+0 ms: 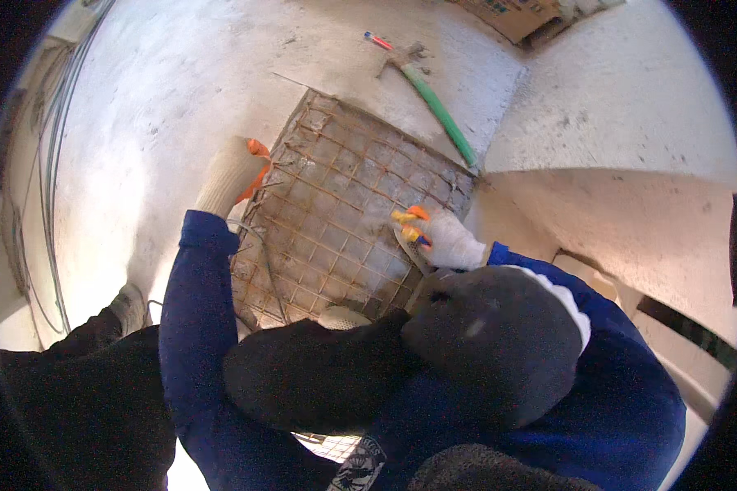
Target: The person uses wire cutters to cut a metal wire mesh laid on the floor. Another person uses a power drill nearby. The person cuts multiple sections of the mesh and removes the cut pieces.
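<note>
On the floor, down in a square dip, lies a grid of rusty wires (336, 168), and I can see someone bent over it with both hands in pale gloves. The step going on now looks like close work on those wires, near the right side of the dip. The right hand (452, 239) is over that part. Its fingers look curled in and seem to be gripping a small yellow and blue thing (413, 233), but it is too blurry for me to say what it is. The left hand (244, 168) is at the left edge of the grid, with the orange side of the glove toward the wires. Its fingers are mostly hidden, so I can't say how far apart they are, or if they hold a wire or just lean there. I think the next move needs a tight, steady right hand, and a left hand that minds the wire ends. A hammer with a green handle (438, 114) lies on the floor past the top edge of the dip, with a red and blue stick (377, 39) near its head. No hand is touching either one.
</note>
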A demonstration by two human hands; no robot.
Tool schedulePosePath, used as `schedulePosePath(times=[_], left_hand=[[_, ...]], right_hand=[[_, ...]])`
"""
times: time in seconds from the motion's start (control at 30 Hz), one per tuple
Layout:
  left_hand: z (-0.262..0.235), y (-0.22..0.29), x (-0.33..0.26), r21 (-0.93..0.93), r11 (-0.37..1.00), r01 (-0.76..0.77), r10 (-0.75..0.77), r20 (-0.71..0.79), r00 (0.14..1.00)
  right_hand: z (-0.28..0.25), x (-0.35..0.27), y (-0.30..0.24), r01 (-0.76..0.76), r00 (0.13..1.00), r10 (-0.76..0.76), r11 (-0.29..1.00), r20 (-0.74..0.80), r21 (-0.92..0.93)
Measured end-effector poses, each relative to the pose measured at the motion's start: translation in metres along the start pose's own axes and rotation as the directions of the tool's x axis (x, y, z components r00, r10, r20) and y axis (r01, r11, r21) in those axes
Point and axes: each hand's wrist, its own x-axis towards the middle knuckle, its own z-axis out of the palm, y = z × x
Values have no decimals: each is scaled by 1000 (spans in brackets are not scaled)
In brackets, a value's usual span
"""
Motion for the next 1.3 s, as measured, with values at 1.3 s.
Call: schedulePosePath(times=[1.3], left_hand=[[156, -11, 62, -875, 439, 202, -329, 52, 943]], right_hand=[[45, 21, 55, 179, 984, -179, 984, 22, 24]])
